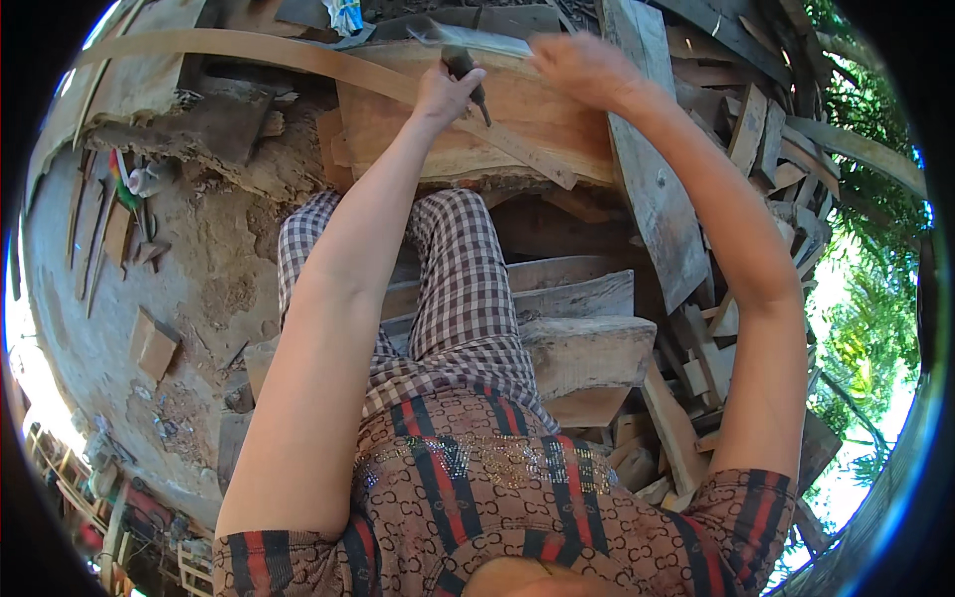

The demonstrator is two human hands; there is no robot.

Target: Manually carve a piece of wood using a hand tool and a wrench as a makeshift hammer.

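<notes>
My left hand (445, 97) is closed around a chisel (459, 63) with a thick dark handle. Its narrow end points down at a long, thin wooden strip (298, 60), which curves in from the far left and ends near the middle. That strip lies across a broad wooden slab (557, 119) beyond my knees. To the right, my right hand (585, 70) is closed on a long pale tool (492, 42), smeared by motion. This tool reaches left to the top of the chisel handle; its exact kind is too blurred to tell.
A grey plank (657, 199) slants down the slab's right side. Stacked timber blocks (587, 348) sit beside my legs, and scrap wood (741, 149) piles up at right. On the left ground lie a small wood block (153, 343) and thin sticks (95, 239).
</notes>
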